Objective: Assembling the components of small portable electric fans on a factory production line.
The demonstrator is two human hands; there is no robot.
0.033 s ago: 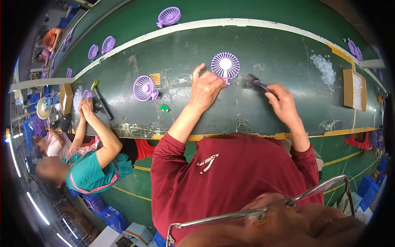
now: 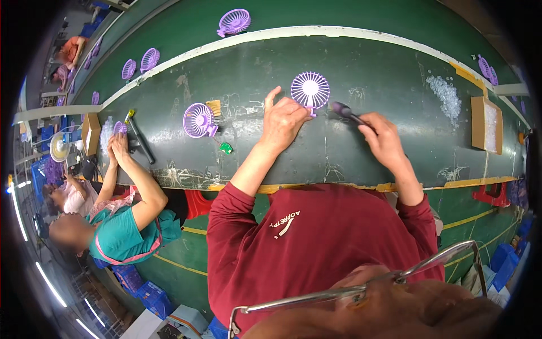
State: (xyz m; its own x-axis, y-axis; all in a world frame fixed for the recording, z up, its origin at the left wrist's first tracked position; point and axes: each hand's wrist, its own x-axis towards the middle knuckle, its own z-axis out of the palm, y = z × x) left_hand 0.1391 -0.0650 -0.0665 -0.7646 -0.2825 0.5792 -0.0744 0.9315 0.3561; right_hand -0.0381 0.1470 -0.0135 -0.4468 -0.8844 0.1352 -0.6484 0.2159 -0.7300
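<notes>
A round purple fan housing (image 2: 310,90) with a pale centre lies on the green bench in front of me. My left hand (image 2: 284,125) grips the small hinge at its lower end with the fingertips, one finger sticking up. In my right hand (image 2: 380,139) is the handle of a small mallet (image 2: 345,112). Its dark head, a little blurred, hovers just to the right of the housing, apart from it. Further left rests a second purple fan housing (image 2: 199,120), with a small green circuit board (image 2: 226,148) beside it.
Small clear parts (image 2: 445,97) lie heaped at the right, near an open cardboard box (image 2: 486,124). Beyond a white rail (image 2: 316,31), purple fan housings (image 2: 234,22) sit on a green belt. At the left a co-worker in teal (image 2: 127,234) works near a black-handled tool (image 2: 141,139).
My right hand and the mallet have shifted slightly left, nearer the fan housing. The housings beyond the rail have moved a little to the right. My left hand stays in place.
</notes>
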